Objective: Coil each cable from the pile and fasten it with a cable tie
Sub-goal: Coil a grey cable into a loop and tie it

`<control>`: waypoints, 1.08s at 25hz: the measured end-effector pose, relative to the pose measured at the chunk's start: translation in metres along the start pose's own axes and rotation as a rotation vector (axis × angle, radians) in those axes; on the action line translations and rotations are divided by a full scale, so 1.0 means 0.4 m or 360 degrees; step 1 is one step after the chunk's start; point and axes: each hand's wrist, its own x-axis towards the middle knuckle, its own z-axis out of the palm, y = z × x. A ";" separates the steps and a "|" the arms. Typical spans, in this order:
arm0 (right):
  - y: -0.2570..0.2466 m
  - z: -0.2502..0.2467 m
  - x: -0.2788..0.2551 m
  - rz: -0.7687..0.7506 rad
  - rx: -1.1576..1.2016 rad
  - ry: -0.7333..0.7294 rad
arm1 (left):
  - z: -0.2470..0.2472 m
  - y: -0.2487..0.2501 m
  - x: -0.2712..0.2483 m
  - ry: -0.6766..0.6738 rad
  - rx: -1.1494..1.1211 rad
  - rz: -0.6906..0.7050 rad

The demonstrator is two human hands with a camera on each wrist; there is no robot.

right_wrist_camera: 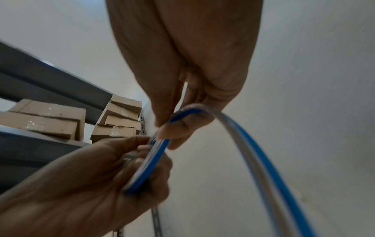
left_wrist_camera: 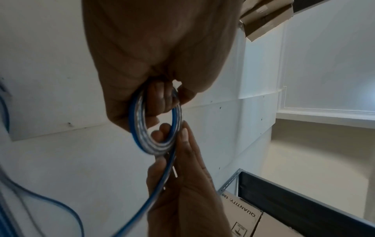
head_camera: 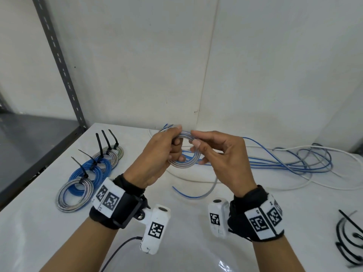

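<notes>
On the left of the desk (head_camera: 49, 173) lie the tied coils (head_camera: 89, 171); the left hand (head_camera: 157, 154) has its fingers curled round the blue-and-grey coil (head_camera: 185, 164), held up over the desk. The right hand (head_camera: 222, 154) pinches the loose cable tail (right_wrist_camera: 253, 144) beside it; I think each loop should lie flat on the last one, held tight. The cable pile (head_camera: 294, 163) waits on the right; the black cable ties (head_camera: 347, 242) lie nearer.

Even bright light, soft shadows; wrist views blurry, edges warped w/ fisheye.
</notes>
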 end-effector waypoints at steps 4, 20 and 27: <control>0.010 0.053 -0.007 0.0102 0.0381 0.0278 | -0.014 0.011 0.003 0.0096 -0.0349 0.0097; -0.007 0.005 0.001 0.0027 0.0130 0.0013 | -0.014 0.019 -0.008 -0.0096 0.0005 0.0008; 0.016 0.088 -0.018 0.0044 0.0366 0.0336 | -0.025 0.012 0.006 -0.0026 -0.0561 0.0103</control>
